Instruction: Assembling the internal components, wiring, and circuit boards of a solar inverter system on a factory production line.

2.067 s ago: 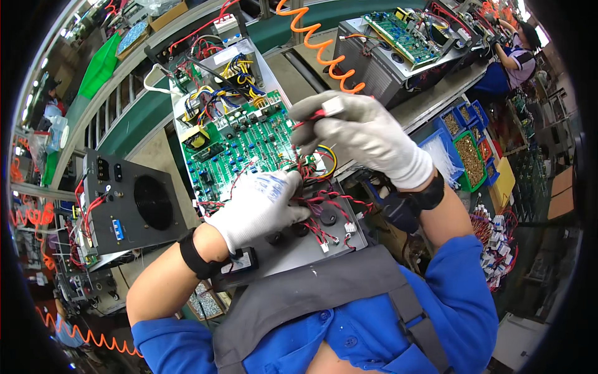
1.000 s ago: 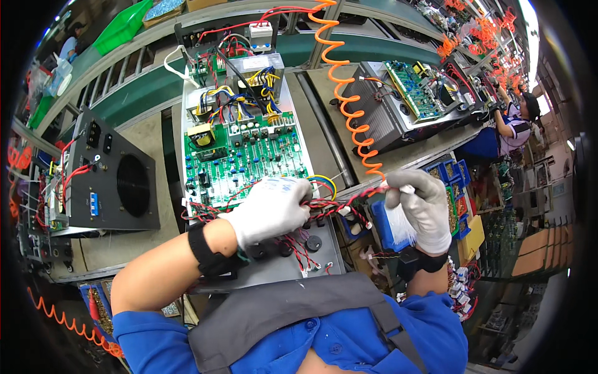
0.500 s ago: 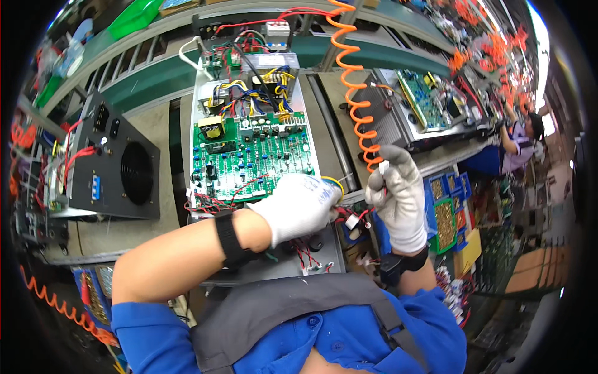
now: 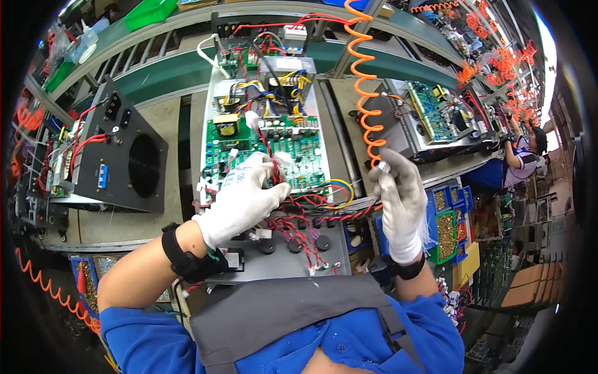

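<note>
My left hand (image 4: pixel 246 190), in a white glove, is closed round red and black wires (image 4: pixel 264 142) over the green circuit board (image 4: pixel 305 153). A white connector (image 4: pixel 252 119) sticks up at the far end of these wires. My right hand (image 4: pixel 402 206), also gloved, is raised right of the board beside the orange coiled hose (image 4: pixel 374 128). Its thumb and fingers pinch a small whitish piece (image 4: pixel 383 167), too small to name. A twisted red and black wire (image 4: pixel 349 216) runs toward that hand. More red and black wires (image 4: pixel 296 234) lie over the grey front panel (image 4: pixel 289 258).
At the left stands a black cased unit (image 4: pixel 112 162) with a round fan opening. Another open unit (image 4: pixel 430 115) with a green board lies at the right, near a co-worker (image 4: pixel 520 153). Blue and green bins (image 4: pixel 445 234) of small metal parts sit right of my right hand.
My left hand has moved left from the board's front right corner to over the board, with the wires gripped. My right hand stays nearly in place, still pinching.
</note>
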`<state>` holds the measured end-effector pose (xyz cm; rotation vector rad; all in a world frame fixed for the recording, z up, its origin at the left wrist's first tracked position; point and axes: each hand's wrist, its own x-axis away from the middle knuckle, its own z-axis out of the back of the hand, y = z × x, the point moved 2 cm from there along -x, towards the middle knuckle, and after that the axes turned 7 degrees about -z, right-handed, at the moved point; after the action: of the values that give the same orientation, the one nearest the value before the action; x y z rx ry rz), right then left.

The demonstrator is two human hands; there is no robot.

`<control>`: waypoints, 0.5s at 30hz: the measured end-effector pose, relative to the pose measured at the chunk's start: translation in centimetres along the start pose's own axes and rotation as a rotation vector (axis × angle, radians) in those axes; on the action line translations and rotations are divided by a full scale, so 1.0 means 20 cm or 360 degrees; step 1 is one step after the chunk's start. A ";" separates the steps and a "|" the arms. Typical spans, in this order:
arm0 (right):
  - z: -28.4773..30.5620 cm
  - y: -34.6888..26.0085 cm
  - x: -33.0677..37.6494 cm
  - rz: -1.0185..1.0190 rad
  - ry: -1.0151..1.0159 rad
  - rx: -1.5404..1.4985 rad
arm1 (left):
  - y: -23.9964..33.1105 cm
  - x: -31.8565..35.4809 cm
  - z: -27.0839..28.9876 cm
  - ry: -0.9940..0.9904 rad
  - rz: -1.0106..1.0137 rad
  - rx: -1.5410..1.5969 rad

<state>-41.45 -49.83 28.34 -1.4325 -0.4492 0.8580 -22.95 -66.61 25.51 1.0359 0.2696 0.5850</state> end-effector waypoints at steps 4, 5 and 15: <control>-0.24 -0.02 -0.23 0.0642 -0.0440 0.0722 | -0.02 0.05 0.01 0.0291 -0.0786 -0.0400; -0.31 0.03 -0.27 0.0491 -0.0506 0.0756 | -0.03 0.05 0.00 0.0003 -0.0201 0.0043; -0.37 0.09 -0.24 -0.0163 -0.1535 0.1513 | -0.09 0.16 0.03 -0.0306 0.0140 0.0547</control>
<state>-39.54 -58.36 26.69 -0.0607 -0.6809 1.3994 -19.49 -65.98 24.43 1.4328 0.1576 0.5233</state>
